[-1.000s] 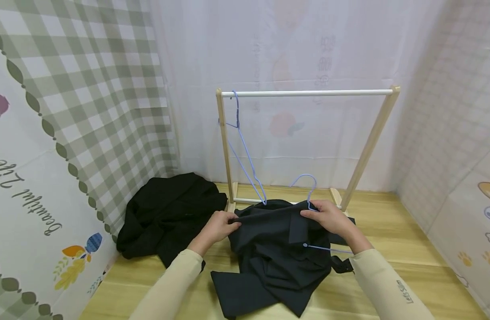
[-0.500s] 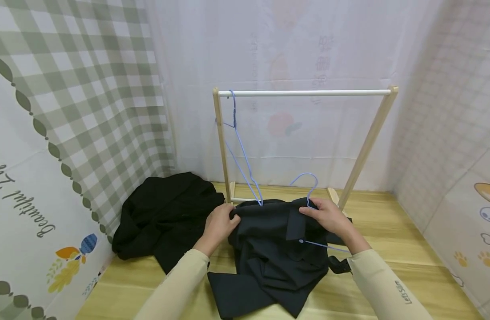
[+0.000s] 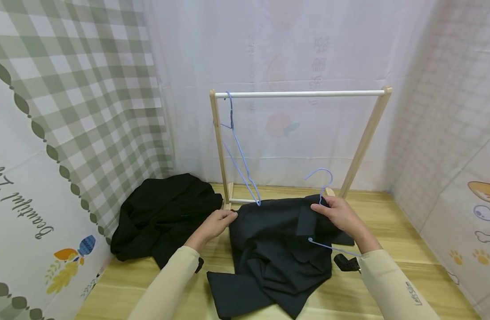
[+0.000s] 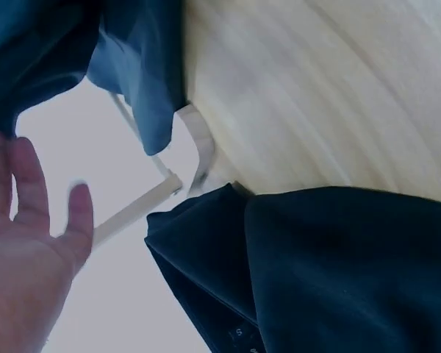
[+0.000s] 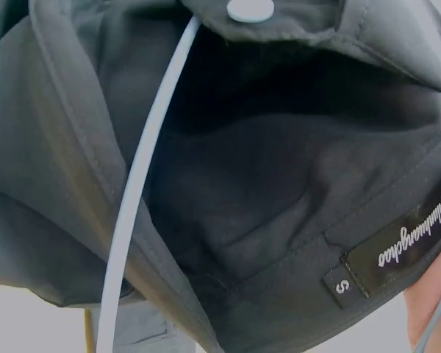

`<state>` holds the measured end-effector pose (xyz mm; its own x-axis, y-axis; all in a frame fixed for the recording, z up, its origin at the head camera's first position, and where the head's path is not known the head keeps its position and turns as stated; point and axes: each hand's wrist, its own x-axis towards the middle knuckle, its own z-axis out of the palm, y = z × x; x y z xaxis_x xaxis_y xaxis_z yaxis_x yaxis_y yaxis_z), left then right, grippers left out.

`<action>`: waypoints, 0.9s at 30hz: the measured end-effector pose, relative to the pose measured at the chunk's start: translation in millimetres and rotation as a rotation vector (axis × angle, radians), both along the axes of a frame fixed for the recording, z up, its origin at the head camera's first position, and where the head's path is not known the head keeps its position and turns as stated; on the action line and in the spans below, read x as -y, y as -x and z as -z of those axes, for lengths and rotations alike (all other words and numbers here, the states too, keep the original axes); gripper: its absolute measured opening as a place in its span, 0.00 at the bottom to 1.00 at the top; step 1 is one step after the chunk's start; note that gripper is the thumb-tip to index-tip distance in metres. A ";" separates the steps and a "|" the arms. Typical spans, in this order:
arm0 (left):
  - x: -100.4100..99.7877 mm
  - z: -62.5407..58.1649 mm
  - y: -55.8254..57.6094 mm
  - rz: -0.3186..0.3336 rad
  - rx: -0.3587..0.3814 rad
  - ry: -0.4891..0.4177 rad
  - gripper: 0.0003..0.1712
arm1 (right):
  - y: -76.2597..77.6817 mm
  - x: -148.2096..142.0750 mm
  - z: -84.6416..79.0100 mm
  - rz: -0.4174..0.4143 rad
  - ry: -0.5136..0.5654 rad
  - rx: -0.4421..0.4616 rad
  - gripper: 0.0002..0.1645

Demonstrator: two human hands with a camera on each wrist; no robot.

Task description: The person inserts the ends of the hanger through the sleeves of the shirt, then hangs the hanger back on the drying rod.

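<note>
A black garment (image 3: 277, 249) lies bunched on the table, its upper edge raised between both hands. My left hand (image 3: 213, 226) pinches that edge at its left corner; in the left wrist view, spread fingers (image 4: 33, 180) show close beside dark fabric. My right hand (image 3: 345, 218) grips the edge at the right, right by the neck of a light-blue hanger (image 3: 324, 171). One hanger arm crosses in front of the garment. The right wrist view shows the garment's opening, the hanger's rod (image 5: 143, 158) across it, and a brand label (image 5: 404, 250) with size S inside the band.
A wooden rack (image 3: 367, 142) with a white rail (image 3: 301, 94) stands behind the garment. Another blue hanger (image 3: 241, 155) hangs at its left end. A second black garment (image 3: 169, 213) lies heaped to the left. Printed cloth walls enclose the wooden table (image 3: 405, 266).
My right hand has shifted slightly right with the hanger and the garment's edge, which now looks straighter. My left hand has moved up, then slightly back down, at the left corner.
</note>
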<state>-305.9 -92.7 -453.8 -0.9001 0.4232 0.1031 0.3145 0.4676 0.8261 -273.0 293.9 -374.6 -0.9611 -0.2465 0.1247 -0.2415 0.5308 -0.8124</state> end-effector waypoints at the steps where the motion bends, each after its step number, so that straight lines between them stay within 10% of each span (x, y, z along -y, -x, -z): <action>1: 0.6 -0.7 -0.1 -0.006 0.012 -0.011 0.20 | -0.7 -0.7 0.5 0.005 0.012 0.010 0.15; 10: 7.0 3.3 1.8 -0.102 -0.216 0.107 0.08 | -4.6 1.0 5.1 -0.019 0.058 0.078 0.17; 15: 17.3 -16.8 1.5 -0.199 -0.235 -0.155 0.10 | -4.0 3.7 9.4 -0.043 0.036 0.058 0.15; 22: 25.9 -60.1 -10.1 -0.090 -0.097 -0.511 0.14 | -3.3 14.5 10.3 0.013 0.072 0.043 0.18; 27: 25.5 -65.1 -15.8 0.003 -0.086 -0.619 0.13 | -5.0 22.3 5.7 -0.003 0.091 0.015 0.16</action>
